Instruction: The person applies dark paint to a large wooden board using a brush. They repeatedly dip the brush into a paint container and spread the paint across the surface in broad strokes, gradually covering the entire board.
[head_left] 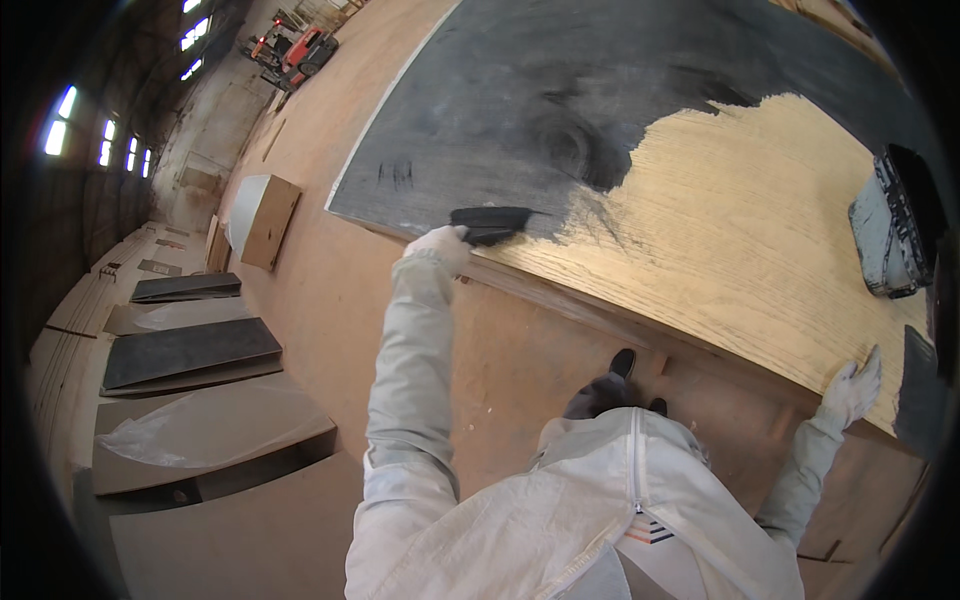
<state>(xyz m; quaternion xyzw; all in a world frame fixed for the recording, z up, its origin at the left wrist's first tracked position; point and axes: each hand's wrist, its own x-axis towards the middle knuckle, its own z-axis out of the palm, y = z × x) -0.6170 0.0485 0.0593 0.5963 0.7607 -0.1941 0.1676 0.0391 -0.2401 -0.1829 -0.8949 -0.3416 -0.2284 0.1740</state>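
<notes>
My left hand point(440, 248), in a pale glove, is closed round the near end of a wide black brush point(490, 225). The brush lies against the board's near edge, where black coating meets bare wood. Much of the large board point(740, 240) is coated black at the far side and left; a pale yellow wood-grain area remains in the middle and right. My right hand point(855, 388), also gloved, rests on the bare wood near the right edge with fingers stretched out, holding nothing. Beyond it stands a light-blue square tin point(890, 235) with black smears round its rim.
A dark patch point(920, 395) covers the board's right end. On the floor to the left lie stacked panels point(190, 355), some under clear plastic point(215, 425), and a wooden box point(265, 220). A red forklift point(295, 50) stands far off at the upper left.
</notes>
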